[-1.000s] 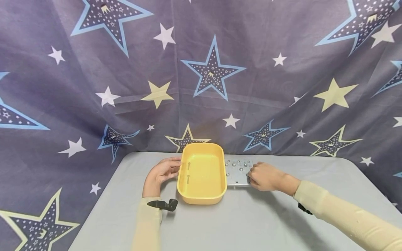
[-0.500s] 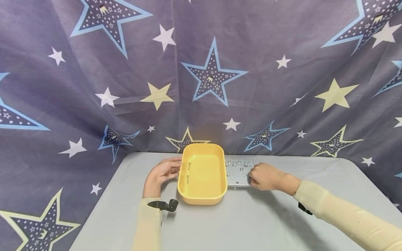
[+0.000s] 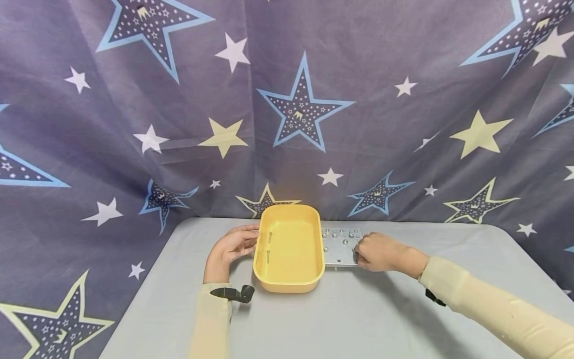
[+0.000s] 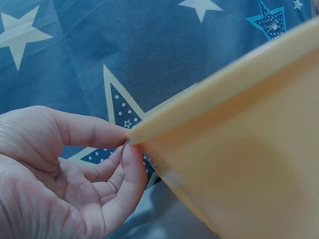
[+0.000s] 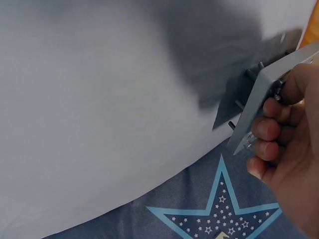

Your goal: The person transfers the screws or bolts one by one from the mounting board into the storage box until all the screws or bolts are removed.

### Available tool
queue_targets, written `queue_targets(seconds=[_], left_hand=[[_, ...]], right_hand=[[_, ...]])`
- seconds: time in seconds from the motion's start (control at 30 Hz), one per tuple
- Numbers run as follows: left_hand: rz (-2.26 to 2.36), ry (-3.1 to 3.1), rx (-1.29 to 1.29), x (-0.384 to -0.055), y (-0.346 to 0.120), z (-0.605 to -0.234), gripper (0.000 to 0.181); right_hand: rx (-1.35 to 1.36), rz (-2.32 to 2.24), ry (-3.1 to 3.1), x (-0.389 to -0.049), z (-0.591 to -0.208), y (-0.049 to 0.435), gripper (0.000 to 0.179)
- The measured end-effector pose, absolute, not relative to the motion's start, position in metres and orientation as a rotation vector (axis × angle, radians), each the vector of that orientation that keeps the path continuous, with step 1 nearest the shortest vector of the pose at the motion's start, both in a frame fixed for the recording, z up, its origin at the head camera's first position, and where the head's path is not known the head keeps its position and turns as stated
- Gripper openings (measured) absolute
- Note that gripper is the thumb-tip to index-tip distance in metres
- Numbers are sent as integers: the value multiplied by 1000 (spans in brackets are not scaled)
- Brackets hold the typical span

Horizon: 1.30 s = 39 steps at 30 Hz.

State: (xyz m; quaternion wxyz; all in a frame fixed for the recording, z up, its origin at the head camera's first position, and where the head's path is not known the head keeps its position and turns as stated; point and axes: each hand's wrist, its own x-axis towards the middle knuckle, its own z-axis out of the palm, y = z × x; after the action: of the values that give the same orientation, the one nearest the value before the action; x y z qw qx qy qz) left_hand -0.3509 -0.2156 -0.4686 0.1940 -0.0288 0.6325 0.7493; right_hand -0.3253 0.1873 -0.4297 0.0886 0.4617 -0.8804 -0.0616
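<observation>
A yellow plastic tray [image 3: 293,249] stands mid-table, with two long bolts [image 3: 270,238] lying along its left side. My left hand [image 3: 234,245] is at the tray's left rim; in the left wrist view, thumb and forefinger pinch the tray's edge [image 4: 144,130], fingertips partly hidden. A silver metal plate [image 3: 338,249] with several bolts through it sits raised right of the tray, partly behind it. At its right end, my right hand [image 3: 378,253] has curled fingers pinching a small dark bolt [image 5: 277,90], mostly covered by the fingers. Threaded ends [image 5: 251,74] stick out beneath the plate.
A light grey cloth covers the table [image 3: 350,319]. Behind its far edge hangs a purple curtain [image 3: 381,124] printed with stars. Black straps [image 3: 233,293] circle both wrists over cream sleeves.
Both hands, the tray and the plate stay practically where they were. Only a slight shift of the head view shows against the curtain.
</observation>
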Motion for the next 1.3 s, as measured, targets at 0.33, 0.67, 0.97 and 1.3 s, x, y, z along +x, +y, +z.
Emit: queue_targets(seconds=[0.33,0.67,0.97,1.3], left_hand=[[2103,1794,-107,-350,-214,-469,55],[2108,1804,-94,-349,-214,-470,55],[2101,1816,-141,-349,-215,-471,53],[2104,1814,-153,-351,-215,-472,53]], right_hand=[[1400,-110,-2574,-330,-437,189,17],[1395,-45,-2497,-329,-439,189,16],[1401,-278,-2324,-327,-443,192,10],[1445,-416,-2083,-332,-448,196,11]])
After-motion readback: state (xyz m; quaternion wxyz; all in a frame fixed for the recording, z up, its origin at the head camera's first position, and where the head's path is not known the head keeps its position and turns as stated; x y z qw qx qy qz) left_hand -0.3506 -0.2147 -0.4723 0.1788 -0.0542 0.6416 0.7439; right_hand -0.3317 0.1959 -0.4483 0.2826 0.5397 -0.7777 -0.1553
